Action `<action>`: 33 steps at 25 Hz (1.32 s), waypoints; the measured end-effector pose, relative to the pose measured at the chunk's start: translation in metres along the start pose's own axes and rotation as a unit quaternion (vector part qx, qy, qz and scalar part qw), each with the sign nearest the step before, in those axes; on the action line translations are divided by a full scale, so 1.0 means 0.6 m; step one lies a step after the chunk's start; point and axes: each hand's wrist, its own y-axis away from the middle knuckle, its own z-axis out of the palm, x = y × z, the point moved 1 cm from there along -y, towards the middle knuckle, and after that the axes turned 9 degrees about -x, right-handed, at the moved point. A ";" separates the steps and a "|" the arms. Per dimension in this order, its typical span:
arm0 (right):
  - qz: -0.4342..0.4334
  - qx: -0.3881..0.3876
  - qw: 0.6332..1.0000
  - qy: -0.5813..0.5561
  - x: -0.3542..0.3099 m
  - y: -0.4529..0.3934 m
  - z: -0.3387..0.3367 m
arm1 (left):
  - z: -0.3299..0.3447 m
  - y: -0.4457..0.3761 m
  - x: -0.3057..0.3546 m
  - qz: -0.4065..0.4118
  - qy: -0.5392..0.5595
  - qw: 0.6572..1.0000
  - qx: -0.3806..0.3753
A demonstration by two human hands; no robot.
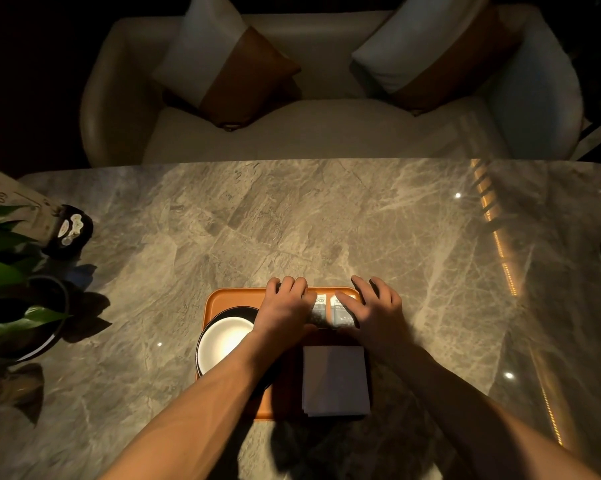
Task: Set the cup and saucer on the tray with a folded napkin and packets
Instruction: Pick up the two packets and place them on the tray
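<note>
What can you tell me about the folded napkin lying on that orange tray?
The folded napkin looks pale grey-lilac in the dim light, folded into a neat, nearly square stack with layered edges showing along its near side. It looks soft, cloth or thick paper; I cannot tell which. It lies flat on the near right part of the orange tray, its near edge at about the tray's rim. The packets lie beyond it, the saucer to its left. Neither hand touches it.

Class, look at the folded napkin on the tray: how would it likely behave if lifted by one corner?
The napkin would probably flop and unfold, since its layered edges look loose. It seems thin, so likely light. Lying flat on the tray, it shouldn't roll.
</note>
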 end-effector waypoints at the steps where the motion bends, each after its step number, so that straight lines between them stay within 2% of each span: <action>1: 0.002 -0.002 1.000 0.000 0.000 -0.001 0.000 | -0.001 0.000 0.001 0.001 0.000 1.000 0.000; 16: 0.007 -0.064 0.998 0.027 0.005 0.002 -0.011 | -0.005 -0.004 0.012 0.025 -0.037 0.999 0.000; 33: 0.001 -0.073 0.997 0.006 0.006 0.003 -0.006 | -0.003 -0.009 0.010 0.021 -0.035 0.999 0.014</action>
